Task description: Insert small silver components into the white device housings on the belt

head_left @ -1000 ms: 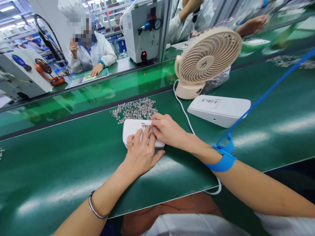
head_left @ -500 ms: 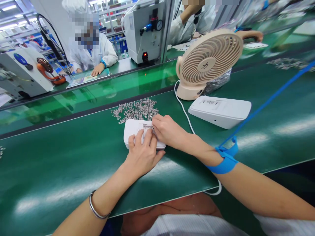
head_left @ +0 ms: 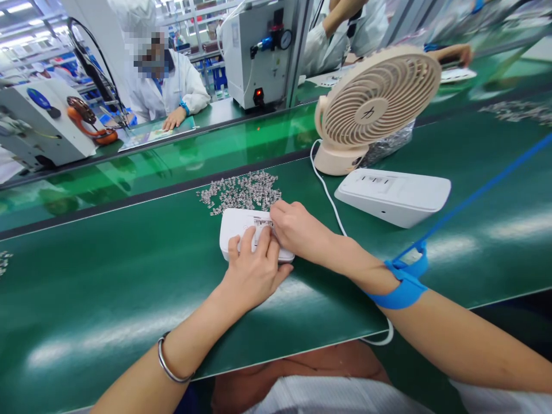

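Well, atop the white housing [head_left: 235, 224] my left grip [head_left: 253, 269] spreads; whether my right grip [head_left: 297, 228] pinches anything, I cannot tell.

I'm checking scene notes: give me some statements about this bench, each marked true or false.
The left hand rests on a white rounded plastic device. True.
The left wrist wears a blue band. False: the blue band is on the right wrist.
Small silvery metal parts lie on the green worktop. True.
A round beige fan stands left of the device. False: the beige fan stands to its right.
The right hand touches a wedge-shaped white device. False: the wedge-shaped device stands apart; the right hand is at the rounded one.
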The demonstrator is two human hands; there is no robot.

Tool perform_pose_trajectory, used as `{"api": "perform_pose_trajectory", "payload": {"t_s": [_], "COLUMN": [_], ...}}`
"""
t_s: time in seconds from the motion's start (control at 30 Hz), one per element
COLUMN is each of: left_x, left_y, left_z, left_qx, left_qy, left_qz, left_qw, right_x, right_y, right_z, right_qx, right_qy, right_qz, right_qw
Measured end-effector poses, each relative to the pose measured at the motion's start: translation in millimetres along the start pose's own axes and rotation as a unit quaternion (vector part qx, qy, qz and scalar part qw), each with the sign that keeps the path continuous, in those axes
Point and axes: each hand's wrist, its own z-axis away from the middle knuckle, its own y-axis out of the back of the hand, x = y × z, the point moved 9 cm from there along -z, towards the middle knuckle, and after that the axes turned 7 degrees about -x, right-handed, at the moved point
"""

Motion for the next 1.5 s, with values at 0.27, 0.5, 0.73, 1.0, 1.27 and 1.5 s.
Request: {"api": "perform_pose_trajectory", "payload": {"t_s": [0.27,0.5,0.73,1.0,1.27,1.5], "left_x": [-1.0,-0.8,2.0,2.0,3.0,2.9], "left_y": [-0.2,-1.6,-4.3,-0.2,2.6,0.9], "left_z": [-1.1,-4.5,-5.7,-5.9,-5.4,-4.7], "left_qx": [-0.012,-0.018,-0.049,-0.034,-0.016,-0.016], "left_qy": [0.005,0.031,0.058,0.056,0.055,0.053], "left_qz": [0.006,-0.001,-0.013,-0.024,-0.031,-0.025], "left_qw": [1.000,0.999,0.997,0.998,0.998,0.998], "right_x": [5.9,37.3,48.0,34.6,29.7,32.3], "right_y": [3.4,-1.0,-8.5,-4.0,-8.4,-6.4], "right_z": [0.6,15.5,27.7,32.6,36.0,37.9], "right_qx": [0.050,0.196,0.274,0.298,0.291,0.309], "right_qy": [-0.019,-0.029,0.014,0.065,0.070,0.064], "right_qz": [-0.032,-0.270,-0.371,-0.285,-0.245,-0.246], "right_qw": [0.998,0.942,0.887,0.909,0.922,0.917]}}
